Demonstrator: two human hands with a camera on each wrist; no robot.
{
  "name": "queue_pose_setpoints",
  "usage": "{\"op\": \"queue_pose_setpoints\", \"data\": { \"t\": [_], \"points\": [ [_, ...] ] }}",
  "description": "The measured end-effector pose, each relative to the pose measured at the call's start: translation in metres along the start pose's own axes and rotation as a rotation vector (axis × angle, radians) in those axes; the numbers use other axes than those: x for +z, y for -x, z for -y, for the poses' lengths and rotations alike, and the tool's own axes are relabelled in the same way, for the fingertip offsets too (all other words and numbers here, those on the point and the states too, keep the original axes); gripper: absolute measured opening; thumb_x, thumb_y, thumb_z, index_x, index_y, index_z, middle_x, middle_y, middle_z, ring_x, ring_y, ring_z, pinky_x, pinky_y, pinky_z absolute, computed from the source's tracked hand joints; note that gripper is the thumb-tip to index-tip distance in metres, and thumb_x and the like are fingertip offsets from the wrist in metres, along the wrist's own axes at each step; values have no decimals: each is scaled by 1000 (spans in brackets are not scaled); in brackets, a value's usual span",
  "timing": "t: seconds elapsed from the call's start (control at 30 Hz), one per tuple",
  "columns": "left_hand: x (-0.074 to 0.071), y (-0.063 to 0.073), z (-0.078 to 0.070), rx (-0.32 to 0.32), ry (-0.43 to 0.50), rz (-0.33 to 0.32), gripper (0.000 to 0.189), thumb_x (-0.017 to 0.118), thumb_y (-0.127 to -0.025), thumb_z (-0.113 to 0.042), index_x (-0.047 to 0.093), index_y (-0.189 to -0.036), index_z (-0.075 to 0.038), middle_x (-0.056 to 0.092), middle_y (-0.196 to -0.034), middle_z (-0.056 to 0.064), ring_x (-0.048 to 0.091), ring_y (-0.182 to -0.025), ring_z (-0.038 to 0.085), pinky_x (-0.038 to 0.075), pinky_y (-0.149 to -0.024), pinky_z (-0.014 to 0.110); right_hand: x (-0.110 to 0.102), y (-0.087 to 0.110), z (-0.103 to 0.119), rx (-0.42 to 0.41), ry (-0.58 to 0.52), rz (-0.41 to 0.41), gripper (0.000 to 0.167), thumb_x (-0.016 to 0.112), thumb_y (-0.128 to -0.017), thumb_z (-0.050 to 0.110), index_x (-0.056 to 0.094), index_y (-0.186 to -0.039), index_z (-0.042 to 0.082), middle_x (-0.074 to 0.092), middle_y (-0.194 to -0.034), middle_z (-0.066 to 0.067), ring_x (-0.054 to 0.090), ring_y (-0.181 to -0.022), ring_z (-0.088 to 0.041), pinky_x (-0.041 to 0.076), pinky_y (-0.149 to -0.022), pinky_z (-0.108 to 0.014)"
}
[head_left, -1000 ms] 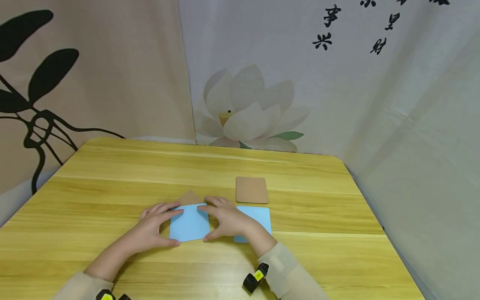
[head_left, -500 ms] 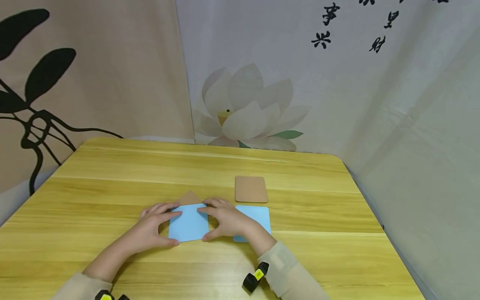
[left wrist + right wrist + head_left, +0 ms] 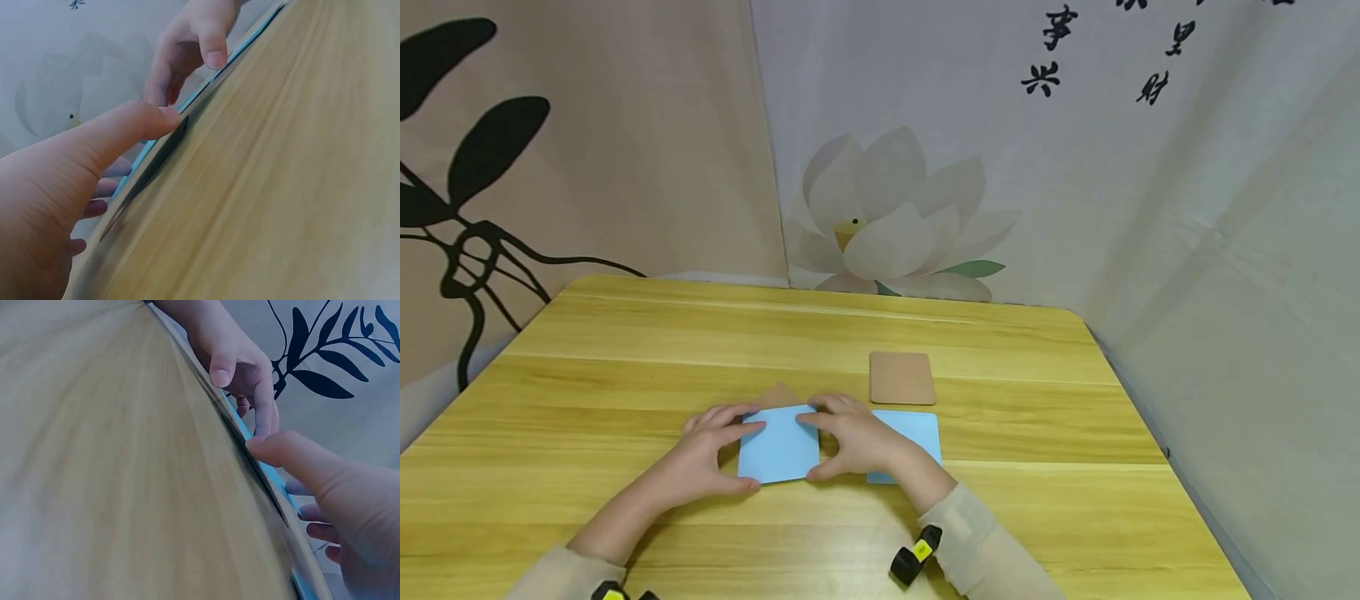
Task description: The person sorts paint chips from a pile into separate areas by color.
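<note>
A thin blue square coaster (image 3: 778,450) lies between both hands in the head view, slightly turned. My left hand (image 3: 700,458) holds its left side, thumb at the near corner and fingers toward the far edge. On the opposite side, my right hand (image 3: 853,437) grips it in the same way. From beyond its far edge pokes the corner of a brown square (image 3: 777,395), the rest hidden underneath. In the left wrist view, the left thumb (image 3: 159,119) touches the near edge, with a dark gap below. The right wrist view shows the right thumb (image 3: 269,447) at that edge too.
A second blue square (image 3: 917,429) lies to the right, partly covered by the right forearm. Behind it sits a brown square (image 3: 902,378) with rounded corners. All are on a wooden table (image 3: 1037,517), with a printed curtain (image 3: 925,100) hanging beyond its far edge.
Both hands keep their hold at the coaster's sides. The coaster shifts very slightly to the right with the right hand; the other squares stay put.
</note>
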State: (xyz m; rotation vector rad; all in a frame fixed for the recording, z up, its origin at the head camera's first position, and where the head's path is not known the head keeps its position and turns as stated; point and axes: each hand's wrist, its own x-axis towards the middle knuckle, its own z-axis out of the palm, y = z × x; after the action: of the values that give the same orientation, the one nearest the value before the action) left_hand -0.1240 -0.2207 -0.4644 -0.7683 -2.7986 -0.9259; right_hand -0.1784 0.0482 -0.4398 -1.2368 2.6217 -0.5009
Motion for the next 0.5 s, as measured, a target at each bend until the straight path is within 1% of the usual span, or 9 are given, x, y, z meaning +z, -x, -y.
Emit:
{"op": "queue_pose_setpoints", "data": {
  "t": [0.23,0.4,0.5],
  "points": [
    [6,-4,-5,45,15,-38,79,84,-67,-49,61,-129,-5,45,-140,14,36,-126,37,20,-92,62,-7,13,0,-29,33,-44,81,74,-77,53,45,-144,19,32,-151,-5,25,-139,-23,28,-107,-45],
    [12,-7,-14,58,48,-41,79,85,-66,-48,61,-129,-5,46,-140,11,36,-127,34,20,-93,59,-11,26,-2,-30,37,-67,81,75,-77,52,46,-144,18,33,-150,-7,25,-138,-23,29,-107,-46],
    [15,-10,-21,62,62,-39,80,84,-66,-49,61,-129,-6,45,-141,10,34,-129,37,18,-95,61,-13,34,-5,-27,39,-77,81,76,-76,52,47,-143,18,33,-149,-7,26,-138,-23,29,-106,-46]
  ]
}}
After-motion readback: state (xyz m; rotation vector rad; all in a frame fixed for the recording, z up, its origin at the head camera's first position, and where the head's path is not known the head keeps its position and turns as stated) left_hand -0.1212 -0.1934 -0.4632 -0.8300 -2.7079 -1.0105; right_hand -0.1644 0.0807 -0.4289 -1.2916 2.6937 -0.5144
